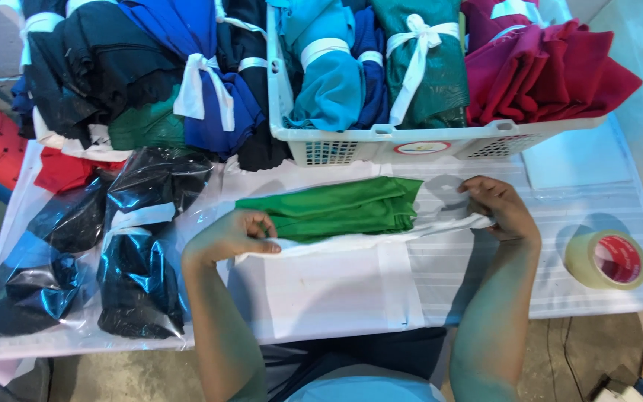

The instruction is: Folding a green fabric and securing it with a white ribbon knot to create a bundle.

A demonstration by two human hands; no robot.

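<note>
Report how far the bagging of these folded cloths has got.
Done: several dark bagged bundles lie at the table's left. In hand: the left hand holds the folded green cloth while the right hand grips the open end of a clear bag around it. Left: tied bundles fill the white basket, more are piled beside it; the tape roll lies untouched.

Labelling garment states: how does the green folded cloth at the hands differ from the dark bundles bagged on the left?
The green folded cloth lies only partly inside a clear bag; the dark bagged bundles are fully wrapped in shiny plastic. The green one is flat and long; the dark ones are bulky. The left hand and right hand touch only the green one's package. Both rest on the white table.
</note>
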